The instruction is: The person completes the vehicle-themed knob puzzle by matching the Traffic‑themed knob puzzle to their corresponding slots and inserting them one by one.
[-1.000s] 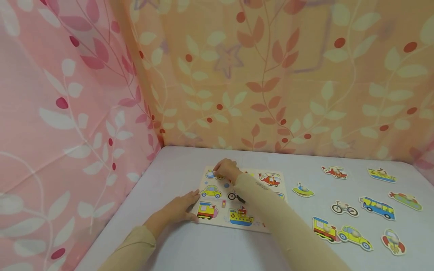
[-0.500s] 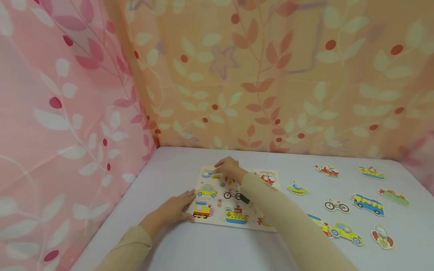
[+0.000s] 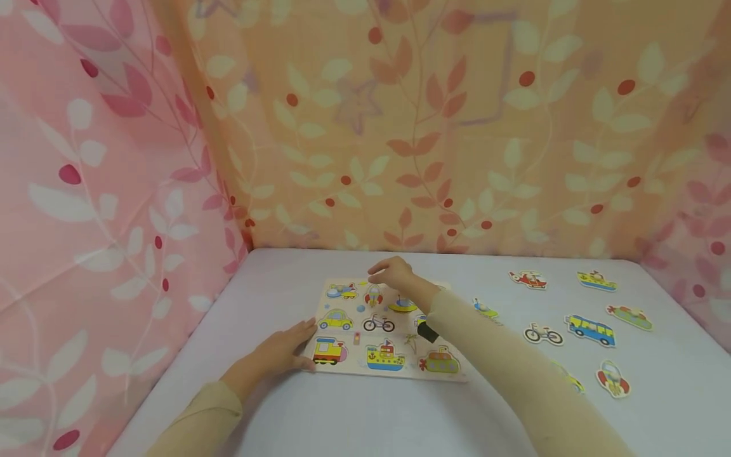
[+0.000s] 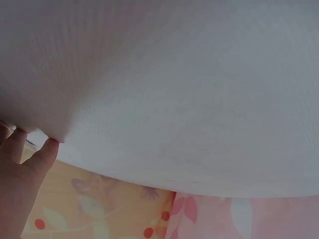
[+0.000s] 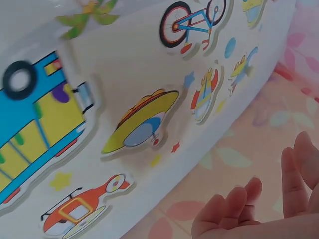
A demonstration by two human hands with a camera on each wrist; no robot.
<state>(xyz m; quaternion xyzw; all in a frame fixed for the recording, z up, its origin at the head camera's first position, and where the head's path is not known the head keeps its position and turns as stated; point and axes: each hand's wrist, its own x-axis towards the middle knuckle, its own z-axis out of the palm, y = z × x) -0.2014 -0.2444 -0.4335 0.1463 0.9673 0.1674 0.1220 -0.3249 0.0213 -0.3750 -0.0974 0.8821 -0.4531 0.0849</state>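
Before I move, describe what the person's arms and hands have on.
The left sleeve is beige, creased near its cuff; the right sleeve is plain beige, with a small black item beside its cuff, too indistinct to identify. The fingers wear no gloves.

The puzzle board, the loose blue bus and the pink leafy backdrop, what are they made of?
Puzzle board: probably wood or fibreboard, smooth and printed; its recesses show crisp cut edges.
Blue bus: likely the same, a flat printed piece with pale edges, though cardboard is possible.
Pink leafy backdrop: looks like dull cloth; it has creases.
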